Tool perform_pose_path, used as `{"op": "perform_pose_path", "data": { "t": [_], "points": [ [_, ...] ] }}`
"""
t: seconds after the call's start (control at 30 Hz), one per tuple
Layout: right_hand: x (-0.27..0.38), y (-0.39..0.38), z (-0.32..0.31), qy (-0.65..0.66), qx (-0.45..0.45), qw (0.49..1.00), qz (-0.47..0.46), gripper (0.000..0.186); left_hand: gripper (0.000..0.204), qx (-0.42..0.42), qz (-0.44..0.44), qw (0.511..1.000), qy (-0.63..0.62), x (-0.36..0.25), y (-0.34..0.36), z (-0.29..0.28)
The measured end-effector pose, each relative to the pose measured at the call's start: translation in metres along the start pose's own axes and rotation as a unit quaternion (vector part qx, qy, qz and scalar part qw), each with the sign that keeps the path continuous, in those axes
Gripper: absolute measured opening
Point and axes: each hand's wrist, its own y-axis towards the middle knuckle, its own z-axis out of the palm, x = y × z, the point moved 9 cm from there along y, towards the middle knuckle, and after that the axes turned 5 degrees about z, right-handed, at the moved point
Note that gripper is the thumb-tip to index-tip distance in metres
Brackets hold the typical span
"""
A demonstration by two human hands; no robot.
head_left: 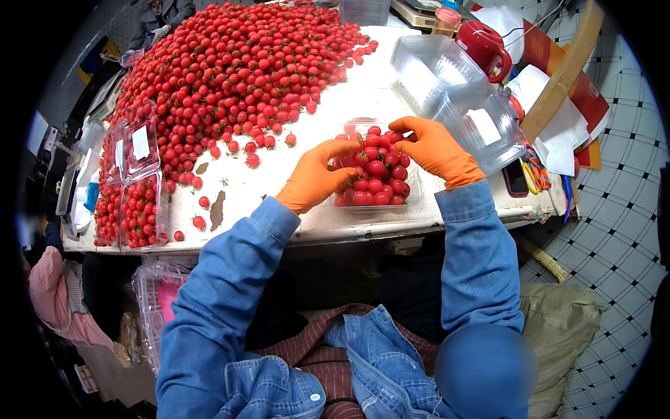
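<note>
A clear plastic box (417,198) piled with red cherry tomatoes (377,169) stands at the table's near edge, between my two orange-gloved hands. From the left, my left hand (315,174) curves over the box's side, thumb and fingers apart, their tips against the tomatoes. My right hand (440,150) reaches over the far right corner, its bent forefinger and thumb closed around a tomato at the top of the pile. The tips of its other fingers are hidden.
A large heap of cherry tomatoes (237,63) covers the table's left and back. Filled clear boxes (143,209) stand at the left edge. Stacked clear boxes (447,77), a red mug (485,49) and a phone (516,179) lie to the right. Another person (164,17) is at the far left.
</note>
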Motion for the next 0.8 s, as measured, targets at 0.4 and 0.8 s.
{"op": "perform_pose_path", "data": {
  "t": [0.4, 0.8],
  "points": [
    [0.017, 0.004, -0.007, 0.032, -0.097, 0.995, -0.022, 0.029, 0.032, -0.288, 0.137, 0.935, 0.157, -0.028, -0.045, -0.191],
    [0.073, 0.018, 0.044, 0.102, -0.048, 0.988, -0.101, 0.027, 0.084, -0.166, -0.198, 0.855, 0.449, 0.044, -0.186, -0.264]
  ]
}}
